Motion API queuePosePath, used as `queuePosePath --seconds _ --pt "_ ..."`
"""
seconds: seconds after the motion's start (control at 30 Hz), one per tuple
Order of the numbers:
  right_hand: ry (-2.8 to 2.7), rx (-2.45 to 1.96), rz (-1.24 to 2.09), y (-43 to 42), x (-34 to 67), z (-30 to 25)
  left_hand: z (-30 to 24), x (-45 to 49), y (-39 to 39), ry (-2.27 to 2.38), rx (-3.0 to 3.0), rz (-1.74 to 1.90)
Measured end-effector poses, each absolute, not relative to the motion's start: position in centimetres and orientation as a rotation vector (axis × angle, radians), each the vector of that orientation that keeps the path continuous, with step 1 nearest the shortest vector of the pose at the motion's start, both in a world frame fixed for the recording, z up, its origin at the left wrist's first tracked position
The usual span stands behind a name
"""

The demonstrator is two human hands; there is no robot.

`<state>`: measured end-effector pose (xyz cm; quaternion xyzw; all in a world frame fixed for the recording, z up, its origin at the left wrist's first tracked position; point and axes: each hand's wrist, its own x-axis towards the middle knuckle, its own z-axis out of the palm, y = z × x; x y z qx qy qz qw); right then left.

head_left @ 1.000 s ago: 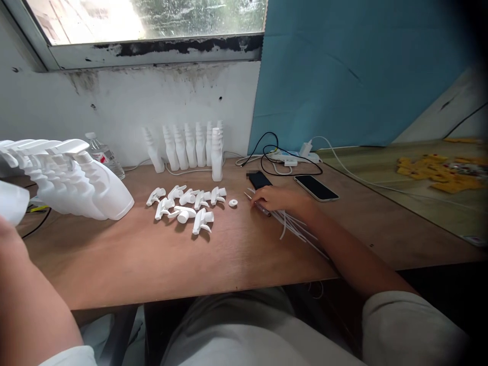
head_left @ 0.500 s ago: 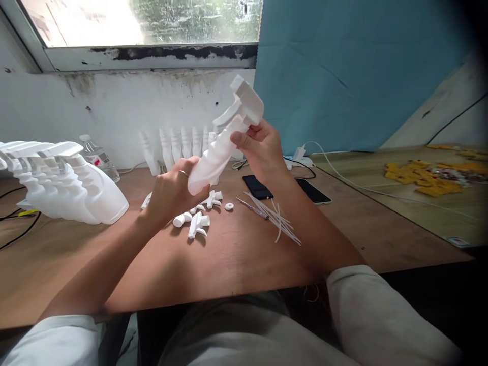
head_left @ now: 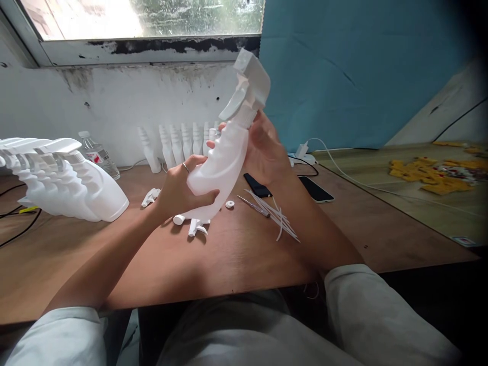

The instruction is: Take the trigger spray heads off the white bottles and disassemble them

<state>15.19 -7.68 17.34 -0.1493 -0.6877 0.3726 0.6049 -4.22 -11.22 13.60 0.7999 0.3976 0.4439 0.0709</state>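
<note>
A translucent white spray bottle (head_left: 224, 157) tilts in front of me, its grey-white trigger head (head_left: 253, 79) at the top right. My left hand (head_left: 183, 188) is closed around the lower body, thumb across the near face. Behind the neck and upper body, my right hand (head_left: 267, 147) wraps the bottle, and its fingertips show past the ridged side. Beneath the bottle, loose white trigger heads (head_left: 197, 227) lie on the table, partly hidden. A small white ring (head_left: 229, 204) is just right of the bottle's base.
Several white spray bottles (head_left: 76, 183) stand at left, near a clear water bottle (head_left: 97, 155). Ridged white bottles (head_left: 179, 145) line the wall. A screwdriver-like tool (head_left: 253, 206), thin white tubes (head_left: 280, 221) and two phones (head_left: 316, 189) lie right. Yellow pieces (head_left: 419, 175) are farther right.
The spray bottle has turned so its broad side faces me, and its head has risen slightly. My right hand has shifted from gripping the neck in front to behind the bottle.
</note>
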Motion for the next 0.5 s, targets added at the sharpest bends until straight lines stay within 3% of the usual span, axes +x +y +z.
queuePosePath --seconds 0.3,0.5 --pt "-1.418 -0.346 0.936 -8.3 14.9 17.7 13.2 -4.1 -10.4 1.001 2.327 1.201" --pt "-1.212 0.024 1.134 -7.3 18.2 19.9 13.4 -7.8 -9.0 0.651 1.827 0.491"
